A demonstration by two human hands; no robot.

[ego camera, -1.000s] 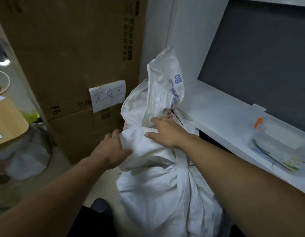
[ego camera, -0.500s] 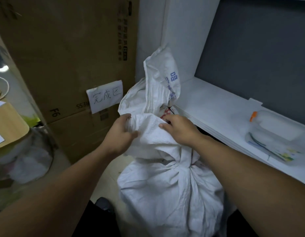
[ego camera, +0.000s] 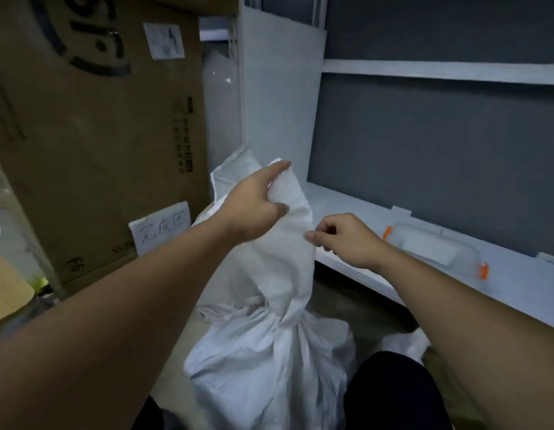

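Observation:
A large white woven sack stands on the floor in front of me, cinched at its neck with the loose top pulled upward. My left hand grips the raised top flap of the sack between thumb and fingers, the index finger stretched along the cloth. My right hand is just right of the flap, its fingers curled and its thumb and fingertip pinching the flap's right edge.
Big cardboard boxes with a handwritten paper label stand at the left. A white shelf runs along the right and carries a clear lidded container with orange clips. A grey wall panel is behind it. My dark trouser leg is beside the sack.
Both hands have risen from the sack's folded-over top, lifting the flap upright. The left hand now holds it high; the right shifted to the flap's right edge. The camera tilted upward.

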